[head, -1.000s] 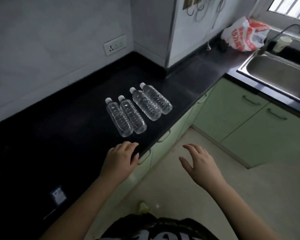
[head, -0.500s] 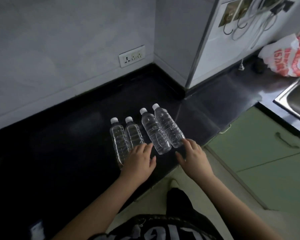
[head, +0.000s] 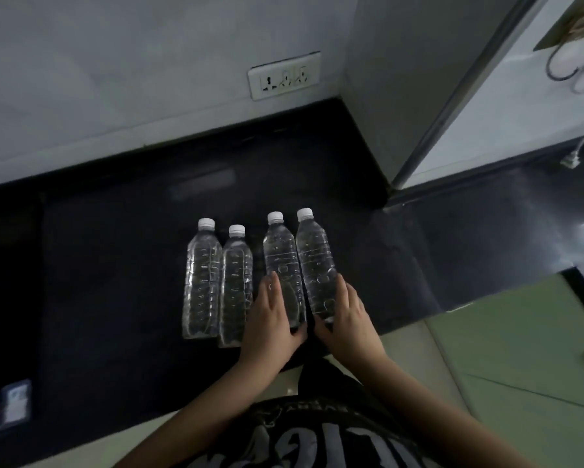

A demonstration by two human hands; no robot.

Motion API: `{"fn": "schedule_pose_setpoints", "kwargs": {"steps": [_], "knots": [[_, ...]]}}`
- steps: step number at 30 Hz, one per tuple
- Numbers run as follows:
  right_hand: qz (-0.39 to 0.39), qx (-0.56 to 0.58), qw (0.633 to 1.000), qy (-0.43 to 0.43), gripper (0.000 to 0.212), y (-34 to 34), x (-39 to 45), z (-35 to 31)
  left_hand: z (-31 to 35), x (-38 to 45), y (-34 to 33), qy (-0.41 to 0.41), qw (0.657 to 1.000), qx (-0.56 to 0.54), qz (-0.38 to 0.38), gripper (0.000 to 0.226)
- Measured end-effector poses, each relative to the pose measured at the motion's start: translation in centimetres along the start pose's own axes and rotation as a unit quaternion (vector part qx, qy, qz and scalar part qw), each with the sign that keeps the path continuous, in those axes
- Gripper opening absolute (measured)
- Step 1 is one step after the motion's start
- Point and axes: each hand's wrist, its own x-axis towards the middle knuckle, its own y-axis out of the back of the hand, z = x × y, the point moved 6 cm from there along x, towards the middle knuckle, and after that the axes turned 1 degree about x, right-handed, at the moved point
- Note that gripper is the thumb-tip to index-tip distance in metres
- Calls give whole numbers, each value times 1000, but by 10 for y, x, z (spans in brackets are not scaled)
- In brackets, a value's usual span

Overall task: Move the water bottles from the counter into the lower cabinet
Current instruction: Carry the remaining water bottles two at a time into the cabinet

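Both hands are now down on the right-hand pair of bottles, having closed in from the desk [head: 115, 265] edge a second ago, so the first pickup is beginning. The left hand [head: 272, 327] is wrapping its fingers around the third bottle [head: 282, 265]; the right hand [head: 346, 319] is gripping the fourth bottle [head: 316, 261]. All four are lying flat on the desk, the two left bottles [head: 216, 282] untouched. The bottle bases are hiding behind the hands, and the lower cabinet is barely showing.

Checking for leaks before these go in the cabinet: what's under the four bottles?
The four bottles lie on the black counter, which looks dry around them. The left hand and right hand cover two bases.
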Motion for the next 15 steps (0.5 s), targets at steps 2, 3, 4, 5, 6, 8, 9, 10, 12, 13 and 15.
{"fn": "schedule_pose_setpoints", "kwargs": {"steps": [2,3,4,5,6,8,9,10,12,13,15], "knots": [[-12,-4,1000,9,91,7,6,2,4,3,0,24,1000,-13,2,112],[-17,-7,1000,12,91,11,10,5,6,5,1,36,999,-22,7,113],[-21,-9,1000,13,91,15,14,8,8,8,1,50,998,-33,9,114],[-23,-12,1000,15,91,19,18,11,9,10,2,68,997,-44,9,116],[-22,-20,999,19,91,22,23,14,9,12,2,85,995,-50,6,118],[-21,-50,998,27,91,29,33,20,9,18,0,118,991,-64,-2,119],[-19,-66,997,30,91,33,39,23,9,22,0,132,988,-76,0,119],[-16,-77,996,32,90,36,44,24,9,26,0,144,986,-87,10,119],[-11,-89,995,39,89,41,55,21,9,35,2,169,980,-97,28,117],[-12,-93,995,43,88,41,61,19,8,39,2,184,977,-102,34,116],[-20,-107,993,44,87,39,69,14,5,47,0,210,971,-109,40,113]]}}
